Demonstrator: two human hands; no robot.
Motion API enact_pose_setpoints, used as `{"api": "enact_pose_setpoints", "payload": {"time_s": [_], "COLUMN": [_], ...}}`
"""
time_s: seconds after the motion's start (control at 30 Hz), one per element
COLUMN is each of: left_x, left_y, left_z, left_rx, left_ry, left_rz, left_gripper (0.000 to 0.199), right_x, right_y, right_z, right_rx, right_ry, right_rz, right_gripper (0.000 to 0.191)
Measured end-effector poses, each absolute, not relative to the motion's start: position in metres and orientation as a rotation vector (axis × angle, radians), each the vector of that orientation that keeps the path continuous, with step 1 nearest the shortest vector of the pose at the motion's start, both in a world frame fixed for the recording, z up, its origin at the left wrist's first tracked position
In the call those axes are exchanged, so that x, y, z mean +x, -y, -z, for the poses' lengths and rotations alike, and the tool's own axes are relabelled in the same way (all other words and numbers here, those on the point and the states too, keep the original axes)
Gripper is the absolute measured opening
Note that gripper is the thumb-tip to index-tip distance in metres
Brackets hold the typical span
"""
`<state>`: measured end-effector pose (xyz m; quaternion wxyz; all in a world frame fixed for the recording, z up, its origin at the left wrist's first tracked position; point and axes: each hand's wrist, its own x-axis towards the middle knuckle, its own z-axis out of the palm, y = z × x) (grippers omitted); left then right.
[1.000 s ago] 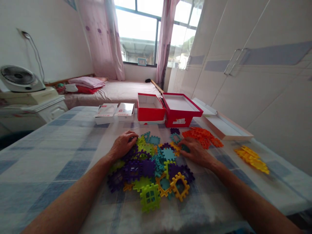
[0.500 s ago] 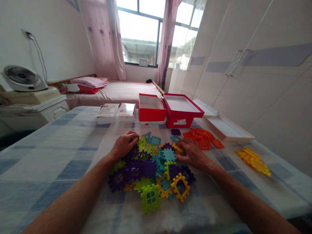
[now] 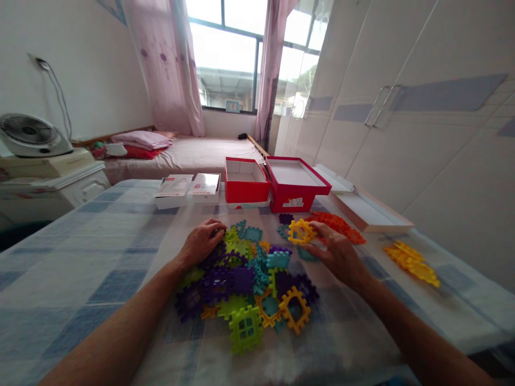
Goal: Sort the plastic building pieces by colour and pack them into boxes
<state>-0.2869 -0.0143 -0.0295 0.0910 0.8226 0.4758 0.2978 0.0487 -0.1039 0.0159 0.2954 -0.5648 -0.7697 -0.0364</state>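
My right hand (image 3: 338, 254) grips a yellow, notched interlocking tile (image 3: 301, 232) between thumb and fingers, lifted over the far right side of a mixed pile. At the pile's left edge rests my left hand (image 3: 203, 240), its fingers slightly bent and apart, touching the tiles. Purple tiles (image 3: 243, 280), lime green tiles (image 3: 245, 329), turquoise tiles (image 3: 278, 260) and orange-yellow frame tiles (image 3: 295, 310) lie heaped between my forearms. Some tiles under the left fingers are hidden.
Orange-red tiles (image 3: 341, 228) form a heap beyond my right hand; a yellow stack (image 3: 412, 262) lies farther right. Along the back stand two white boxes (image 3: 173, 201), a red box (image 3: 246, 192), a crimson box (image 3: 292, 202) and a shallow tray (image 3: 372, 214). A checked cloth (image 3: 120, 284) covers the table.
My right hand has taken a yellow tile from the pile, raising it and drawing it slightly right. My left hand stays in place at the pile's edge. The view has shifted a little.
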Motion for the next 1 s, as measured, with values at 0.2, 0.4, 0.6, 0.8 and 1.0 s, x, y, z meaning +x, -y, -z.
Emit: {"api": "enact_pose_setpoints", "payload": {"time_s": [0.2,0.4,0.6,0.8,1.0], "left_x": [-0.288,-0.291,-0.290,-0.289,-0.287], "left_y": [0.013,0.007,0.010,0.012,0.012], "left_z": [0.030,0.034,0.031,0.031,0.031], "left_rx": [2.436,2.467,2.449,2.429,2.441], "left_ry": [-1.415,-1.391,-1.415,-1.406,-1.405], "left_rz": [-0.875,-0.865,-0.880,-0.894,-0.913], "left_gripper": [0.036,0.039,0.039,0.037,0.034], "right_x": [0.122,0.234,0.283,0.216,0.082], "right_y": [0.127,0.137,0.127,0.125,0.113], "right_z": [-0.026,0.000,0.025,0.003,-0.024], "right_rx": [-1.841,-2.163,-2.344,-2.140,-1.580], "right_ry": [1.694,1.520,1.465,1.474,2.071], "right_rz": [0.087,0.392,0.464,0.522,-0.159], "right_gripper": [0.056,0.060,0.055,0.048,0.029]}}
